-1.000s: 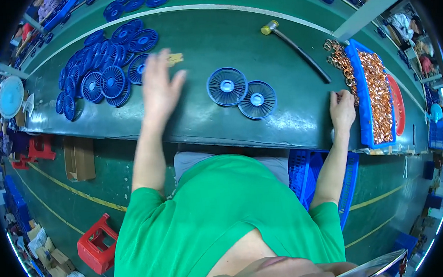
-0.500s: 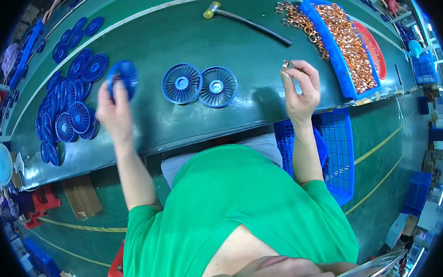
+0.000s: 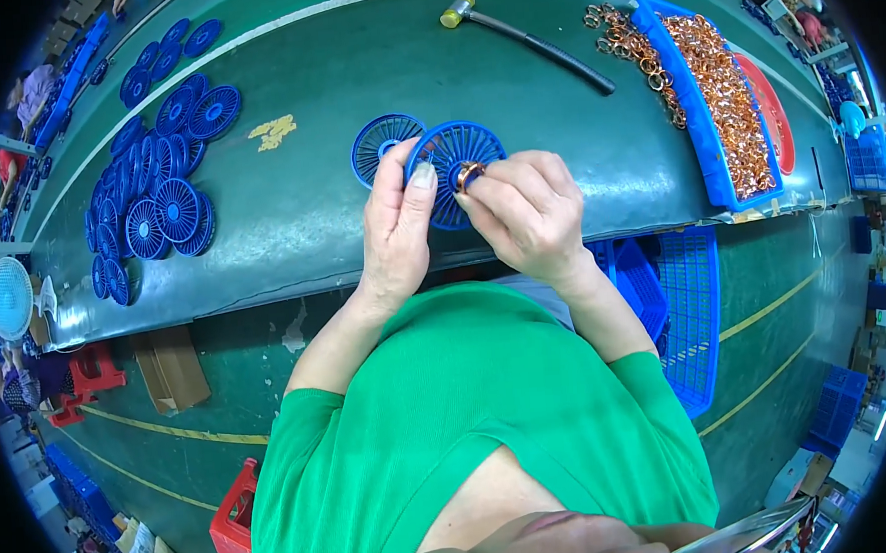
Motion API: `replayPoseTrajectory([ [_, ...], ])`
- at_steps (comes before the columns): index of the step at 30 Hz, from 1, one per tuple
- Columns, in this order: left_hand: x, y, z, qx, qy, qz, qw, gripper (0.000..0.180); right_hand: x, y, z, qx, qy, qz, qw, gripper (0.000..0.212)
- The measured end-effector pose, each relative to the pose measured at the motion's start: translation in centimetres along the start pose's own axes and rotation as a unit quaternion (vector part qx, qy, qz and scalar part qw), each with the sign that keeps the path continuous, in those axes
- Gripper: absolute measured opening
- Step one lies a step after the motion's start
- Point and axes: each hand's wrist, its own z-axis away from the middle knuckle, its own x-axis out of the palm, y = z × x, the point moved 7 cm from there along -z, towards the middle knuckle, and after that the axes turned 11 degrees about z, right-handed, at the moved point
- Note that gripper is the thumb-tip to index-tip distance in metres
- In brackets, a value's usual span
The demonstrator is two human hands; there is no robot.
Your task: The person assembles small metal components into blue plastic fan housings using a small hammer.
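Observation:
My left hand (image 3: pixel 393 234) grips the left rim of a blue spoked plastic disc (image 3: pixel 466 143), tilted up above the green table near its front edge. In my right hand (image 3: pixel 535 212) a copper-coloured ring (image 3: pixel 469 174) is pinched between thumb and fingers. The ring is at the disc's hub; whether it sits around the hub, I cannot tell. A second spoked disc (image 3: pixel 372 143) lies flat on the table just behind, partly covered by my left hand and the held disc.
Many blue discs (image 3: pixel 147 182) are heaped at the left. A hammer (image 3: pixel 536 43) lies at the back. Loose copper rings (image 3: pixel 631 48) spill beside a blue bin (image 3: pixel 690 113) full of rings, with a red tray (image 3: pixel 773 109) behind it. A blue crate (image 3: pixel 693 303) stands below the table edge.
My left hand has brought the blue disc from the left to the middle. My right hand has moved left with the copper ring, to the disc's hub. The view has shifted slightly.

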Motion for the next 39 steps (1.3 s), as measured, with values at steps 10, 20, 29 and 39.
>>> replayPoseTrajectory([
  [10, -0.4, -2.6, 1.0, 0.002, 0.018, 0.029, 0.999, 0.026, 3.2, 0.1, 1.5, 0.154, -0.1, -0.008, 0.983, 0.013],
  [20, 0.4, -1.2, 1.5, -0.136, -0.062, 0.312, 0.938, 0.054, 0.7, 1.1, 0.2, 0.023, -0.07, -0.053, 0.996, 0.031],
  [29, -0.3, -0.7, 1.9, -0.02, -0.054, 0.02, 0.998, 0.039, 1.8, 2.0, 1.8, 0.174, -0.075, -0.33, 0.925, 0.04],
  [39, -0.4, -1.0, 2.1, 0.018, -0.075, -0.081, 0.994, 0.036, 2.3, 2.8, 3.2, 0.233, -0.14, -0.36, 0.893, 0.044],
])
